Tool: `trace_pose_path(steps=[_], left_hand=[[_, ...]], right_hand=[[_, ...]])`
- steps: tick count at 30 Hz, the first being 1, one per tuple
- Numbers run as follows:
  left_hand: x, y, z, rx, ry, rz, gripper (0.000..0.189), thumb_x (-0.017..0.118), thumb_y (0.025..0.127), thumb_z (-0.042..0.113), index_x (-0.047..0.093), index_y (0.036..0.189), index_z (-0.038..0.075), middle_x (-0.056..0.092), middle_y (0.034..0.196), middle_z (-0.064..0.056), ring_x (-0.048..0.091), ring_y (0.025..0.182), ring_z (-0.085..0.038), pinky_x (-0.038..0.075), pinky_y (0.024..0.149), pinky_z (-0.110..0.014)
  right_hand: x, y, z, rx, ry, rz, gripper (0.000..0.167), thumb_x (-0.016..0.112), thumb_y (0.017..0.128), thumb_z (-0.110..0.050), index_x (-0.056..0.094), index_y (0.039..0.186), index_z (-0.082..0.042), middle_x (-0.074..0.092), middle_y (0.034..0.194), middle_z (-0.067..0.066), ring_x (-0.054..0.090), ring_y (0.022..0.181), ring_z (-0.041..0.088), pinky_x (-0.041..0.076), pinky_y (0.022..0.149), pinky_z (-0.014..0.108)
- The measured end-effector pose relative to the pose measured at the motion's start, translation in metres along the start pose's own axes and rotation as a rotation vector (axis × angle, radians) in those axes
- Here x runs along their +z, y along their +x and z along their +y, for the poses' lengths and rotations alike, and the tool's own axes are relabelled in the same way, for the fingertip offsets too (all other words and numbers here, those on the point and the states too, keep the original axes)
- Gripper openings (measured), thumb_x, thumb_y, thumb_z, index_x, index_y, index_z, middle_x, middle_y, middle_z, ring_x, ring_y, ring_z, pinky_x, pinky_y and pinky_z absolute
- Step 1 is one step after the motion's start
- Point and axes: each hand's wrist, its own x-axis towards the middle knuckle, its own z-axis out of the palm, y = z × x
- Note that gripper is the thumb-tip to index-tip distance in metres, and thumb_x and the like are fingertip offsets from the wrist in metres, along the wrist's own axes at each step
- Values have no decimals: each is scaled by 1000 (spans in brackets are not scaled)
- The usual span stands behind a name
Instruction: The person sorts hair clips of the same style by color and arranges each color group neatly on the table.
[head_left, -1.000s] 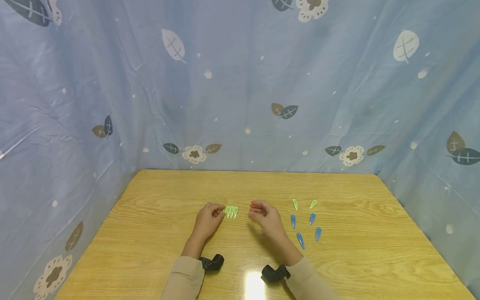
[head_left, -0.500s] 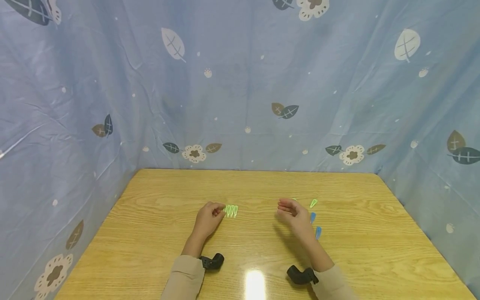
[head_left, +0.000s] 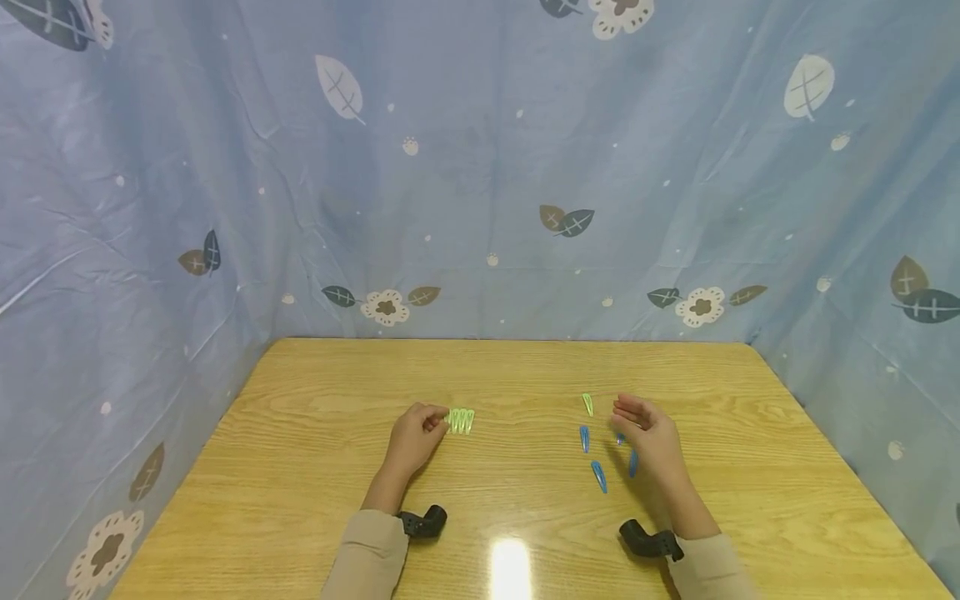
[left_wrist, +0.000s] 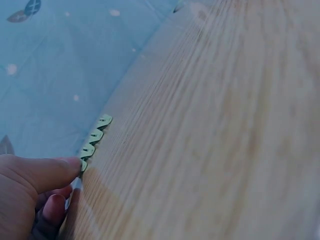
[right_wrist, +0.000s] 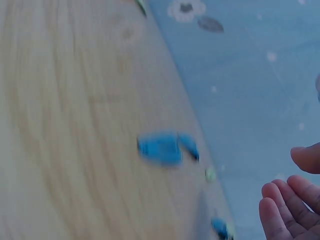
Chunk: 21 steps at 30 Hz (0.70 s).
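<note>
Several green snap hair clips (head_left: 462, 421) lie side by side in a row left of the table's middle. At the left end of that row, my left hand (head_left: 414, 437) pinches the nearest green hair clip (left_wrist: 83, 165) between thumb and fingers. My right hand (head_left: 652, 435) hovers over the clips on the right, its fingers loosely bent and nothing visible in them. Partly hidden beneath it are a blue clip (head_left: 620, 438) and another blue clip (head_left: 633, 463). The right wrist view shows blurred blue clips (right_wrist: 162, 149) below the hand, apart from its fingertips.
Left of my right hand lie a green clip (head_left: 588, 405), a blue clip (head_left: 585, 439) and a lower blue clip (head_left: 599, 477). The wooden table (head_left: 337, 383) is bounded at the back and sides by a blue patterned curtain (head_left: 450, 183).
My right hand has moved right, from beside the green row to above the scattered clips, and now covers the far-right green one. My left hand stays in place.
</note>
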Motion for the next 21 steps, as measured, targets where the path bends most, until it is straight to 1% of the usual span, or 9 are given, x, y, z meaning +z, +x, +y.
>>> trace_pose_path(steps=[3,6,11,12,14,16,18,19,21], left_hand=[[0,0,0,-2,3,1,20,70,87,9,71,106,4,55,83,1,51,75,-12,47,67,-28],[1,0,-1,-3,8,1,21,70,87,9,71,107,4,55,83,1,51,75,-12,47,67,-28],[2,0,-2,-5,7,-3,21,70,87,10,71,107,5,55,83,1,51,75,-12,47,68,-29],[2,0,-2,-6,5,-4,21,70,87,10,71,107,5,55,83,1,51,75,-12,47,68,-29],[2,0,-2,-7,3,-6,21,70,87,10,71,107,5,55,83,1,51,75,-12,47,68,-29],[2,0,-2,-6,2,-7,21,70,87,10,71,107,5,55,82,1,51,75,-12,47,68,-29],[1,0,-2,-6,0,-6,20,70,87,9,71,107,4,54,82,1,51,75,-12,47,68,-29],[1,0,-2,-6,-1,-5,20,70,87,9,71,107,4,54,82,1,51,75,-12,47,68,-29],[1,1,-2,-3,-1,-4,20,70,87,9,71,106,4,54,82,1,50,74,-12,46,67,-29]], right_hand=[[-10,1,8,49,-1,15,48,61,95,-18,46,133,8,52,130,26,52,98,-8,42,84,7],[-18,5,16,76,-14,28,47,60,96,-17,46,133,9,51,130,27,51,94,-12,43,82,7],[-25,12,27,124,-2,18,48,59,96,-15,43,135,10,49,132,29,52,91,-13,44,82,8],[-25,13,29,136,-4,14,49,59,96,-15,43,135,10,49,132,28,53,93,-11,44,82,8],[-26,15,32,161,-20,6,49,59,96,-16,43,136,8,49,133,26,55,100,-2,43,82,8],[-26,18,33,182,-46,4,50,59,97,-19,43,137,8,50,133,25,56,108,12,43,81,8],[-26,21,34,201,-75,3,50,58,97,-20,43,137,7,50,133,25,54,115,26,43,80,9],[-25,22,33,210,-90,7,50,58,97,-21,44,136,6,51,132,25,52,117,30,43,79,9],[-25,26,32,224,-117,16,49,58,97,-21,45,135,7,52,131,25,51,118,35,44,78,12]])
